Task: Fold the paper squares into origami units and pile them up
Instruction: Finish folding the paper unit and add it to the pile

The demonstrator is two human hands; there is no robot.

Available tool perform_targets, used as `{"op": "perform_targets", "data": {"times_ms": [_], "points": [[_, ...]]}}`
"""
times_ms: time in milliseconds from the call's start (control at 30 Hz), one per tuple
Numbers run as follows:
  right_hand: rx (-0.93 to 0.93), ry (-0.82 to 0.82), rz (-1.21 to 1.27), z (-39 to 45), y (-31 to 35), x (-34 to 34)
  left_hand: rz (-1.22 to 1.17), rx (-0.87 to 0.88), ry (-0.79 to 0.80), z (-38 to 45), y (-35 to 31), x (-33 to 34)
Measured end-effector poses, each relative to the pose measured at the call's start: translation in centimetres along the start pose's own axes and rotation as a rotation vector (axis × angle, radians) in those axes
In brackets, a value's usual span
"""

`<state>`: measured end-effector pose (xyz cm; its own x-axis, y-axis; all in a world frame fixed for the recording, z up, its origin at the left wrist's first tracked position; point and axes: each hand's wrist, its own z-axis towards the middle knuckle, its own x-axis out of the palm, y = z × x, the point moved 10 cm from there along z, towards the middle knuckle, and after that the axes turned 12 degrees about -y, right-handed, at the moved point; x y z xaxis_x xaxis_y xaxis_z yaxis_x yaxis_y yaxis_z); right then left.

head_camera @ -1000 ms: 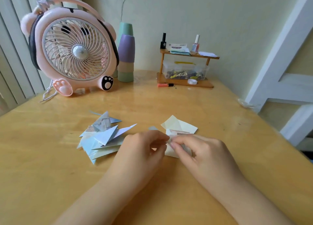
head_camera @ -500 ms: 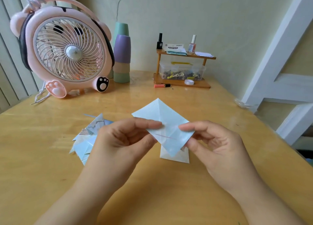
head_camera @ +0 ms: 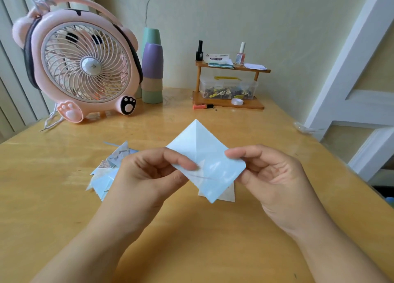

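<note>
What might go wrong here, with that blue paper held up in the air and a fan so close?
The blue square is pinched only at two opposite corners by the left hand and right hand, off the table; folding it in mid-air may leave a crooked crease.

The fan faces the pile of folded units. I cannot tell if it is running, but a breeze might scatter such light pieces.

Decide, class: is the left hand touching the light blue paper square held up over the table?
Touching. The head view shows the left hand pinching the light blue paper square at its left corner, thumb lying on top of the sheet.
</note>
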<state>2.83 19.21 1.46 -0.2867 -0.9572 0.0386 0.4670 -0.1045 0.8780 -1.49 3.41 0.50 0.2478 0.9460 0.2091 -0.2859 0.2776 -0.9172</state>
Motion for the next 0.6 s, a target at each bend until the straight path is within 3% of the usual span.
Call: {"op": "perform_targets", "data": {"times_ms": [133,233,333,400,500,600], "points": [[0.037,0.122,-0.08,-0.7,-0.6,1.1,-0.087,-0.128,0.107,-0.3,1.1,0.7],[0.039,0.088,-0.147,-0.9,-0.9,1.0,-0.111,-0.197,0.07,-0.2,2.1,0.4],[-0.046,-0.098,-0.242,-0.4,-0.3,-0.8,-0.075,-0.124,-0.055,0.5,2.0,-0.9],[-0.1,-0.167,-0.337,-0.3,0.0,-1.5,-0.011,-0.05,-0.048,0.4,1.3,-0.7],[-0.169,-0.184,-0.404,-0.6,0.6,-1.3,0.13,0.025,0.002,-0.2,1.0,0.3],[-0.247,-0.149,-0.471,-1.0,1.2,-0.3,0.194,0.038,-0.072,-0.2,1.1,-0.1]]}}
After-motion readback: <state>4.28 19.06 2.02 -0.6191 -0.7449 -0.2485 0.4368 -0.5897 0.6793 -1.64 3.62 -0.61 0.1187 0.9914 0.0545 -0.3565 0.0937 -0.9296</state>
